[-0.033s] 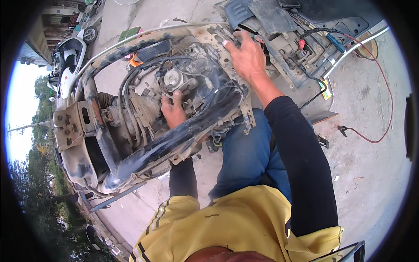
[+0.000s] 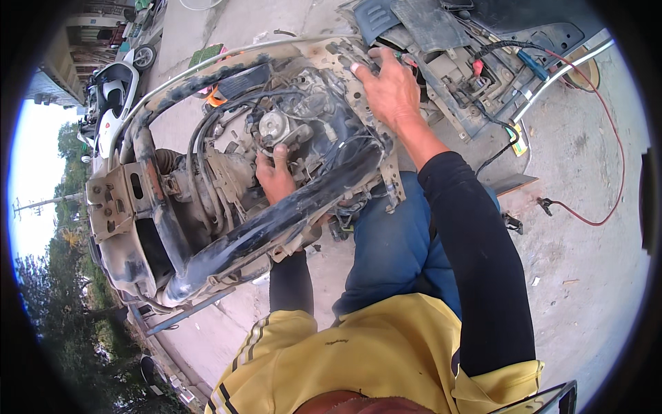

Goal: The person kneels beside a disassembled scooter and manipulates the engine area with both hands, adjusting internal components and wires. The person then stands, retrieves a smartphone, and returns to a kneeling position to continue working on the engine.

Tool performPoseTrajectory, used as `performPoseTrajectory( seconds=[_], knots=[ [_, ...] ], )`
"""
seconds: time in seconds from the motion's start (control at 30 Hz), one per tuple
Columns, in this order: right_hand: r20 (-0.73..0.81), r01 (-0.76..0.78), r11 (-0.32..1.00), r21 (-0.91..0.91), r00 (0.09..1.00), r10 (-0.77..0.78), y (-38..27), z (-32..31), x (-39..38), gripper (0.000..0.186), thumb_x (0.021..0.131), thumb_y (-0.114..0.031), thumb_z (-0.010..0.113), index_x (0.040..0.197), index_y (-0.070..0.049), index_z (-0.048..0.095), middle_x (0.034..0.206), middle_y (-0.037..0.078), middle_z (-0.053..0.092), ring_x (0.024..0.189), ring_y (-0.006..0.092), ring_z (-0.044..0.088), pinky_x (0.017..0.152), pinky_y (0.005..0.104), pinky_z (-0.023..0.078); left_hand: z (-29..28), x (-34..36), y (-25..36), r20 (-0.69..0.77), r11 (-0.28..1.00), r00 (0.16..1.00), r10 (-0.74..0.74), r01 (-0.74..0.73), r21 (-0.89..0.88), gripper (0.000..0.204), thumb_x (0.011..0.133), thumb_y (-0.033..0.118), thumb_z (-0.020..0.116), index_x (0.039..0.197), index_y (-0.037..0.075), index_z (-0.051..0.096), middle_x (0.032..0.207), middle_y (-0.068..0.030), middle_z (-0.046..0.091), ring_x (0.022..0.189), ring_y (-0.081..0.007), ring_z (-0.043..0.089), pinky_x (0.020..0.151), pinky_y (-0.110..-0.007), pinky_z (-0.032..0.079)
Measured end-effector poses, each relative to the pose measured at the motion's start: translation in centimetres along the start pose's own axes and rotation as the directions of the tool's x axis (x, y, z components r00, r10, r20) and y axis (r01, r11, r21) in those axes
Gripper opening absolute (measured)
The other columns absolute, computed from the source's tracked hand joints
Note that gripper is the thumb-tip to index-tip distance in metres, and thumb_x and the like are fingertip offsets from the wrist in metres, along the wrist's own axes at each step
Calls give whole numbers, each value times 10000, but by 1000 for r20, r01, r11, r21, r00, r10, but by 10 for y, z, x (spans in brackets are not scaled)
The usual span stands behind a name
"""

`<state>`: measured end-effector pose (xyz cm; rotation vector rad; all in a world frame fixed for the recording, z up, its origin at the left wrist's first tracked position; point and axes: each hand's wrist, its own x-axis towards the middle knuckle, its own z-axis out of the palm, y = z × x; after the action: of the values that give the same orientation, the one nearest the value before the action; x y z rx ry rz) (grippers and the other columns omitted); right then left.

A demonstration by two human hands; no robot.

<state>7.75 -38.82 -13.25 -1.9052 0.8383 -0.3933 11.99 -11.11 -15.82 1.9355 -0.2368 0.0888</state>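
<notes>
A stripped, dusty scooter frame with its engine exposed lies across the area before me. My left hand reaches in beneath the thick dark frame tube. Its thumb and bent fingers are closed at the near side of a round-topped carburetor; some fingertips are hidden among the parts, and what they pinch does not show. At the frame's right end, my right hand curls over a perforated metal bracket, thumb on the left side. Black hoses run left of the carburetor.
Dark plastic body panels and a wiring-filled tray lie at upper right. A red cable with a clamp loops over the concrete at right. Beyond the frame, a white scooter stands at upper left. A blue metal bar sticks out below the frame.
</notes>
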Motion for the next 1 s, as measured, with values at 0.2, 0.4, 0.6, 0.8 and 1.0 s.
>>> performPoseTrajectory(
  seconds=[0.2,0.4,0.6,0.8,1.0],
  knots=[
    [21,4,998,-67,1000,-2,-3,-2,1,562,984,-460,628,1401,-87,577,1101,222,764,1081,401,725,996,526,527,5,-2,-3,-51,999,998,28,-30,-27,481,1038,355,703,1259,-67,636,1117,-110,725,979,-173,601,920,-334,480],
    [77,-24,999,-38,997,27,-5,-7,1,562,988,-444,633,1411,-80,566,1064,232,767,1047,399,735,986,509,537,-2,0,-5,-3,999,1000,28,-28,-46,439,1041,303,706,1292,-51,645,1160,-97,730,1024,-165,627,938,-326,483],
    [62,-38,999,-32,997,40,-5,-8,1,546,975,-435,643,1410,-112,576,1060,209,772,1064,394,731,997,505,530,3,2,-9,-11,995,999,49,-50,-84,454,1045,320,698,1293,-56,644,1137,-92,727,997,-161,621,935,-328,481],
    [56,-49,999,1,997,49,-7,-6,1,550,951,-438,660,1399,-127,591,1056,203,774,1078,398,724,1012,499,520,3,0,-15,-94,996,992,83,-79,47,524,1013,433,713,1197,-56,672,1072,-118,729,959,-204,611,909,-370,485],
    [48,-68,997,-24,996,70,-6,-5,4,569,939,-474,676,1402,-154,596,1112,226,760,1129,397,704,1014,490,516,4,-4,-7,-71,993,997,-3,11,121,581,1007,482,688,1246,-46,658,1181,-189,633,1070,-298,596,993,-436,440]
  ],
)
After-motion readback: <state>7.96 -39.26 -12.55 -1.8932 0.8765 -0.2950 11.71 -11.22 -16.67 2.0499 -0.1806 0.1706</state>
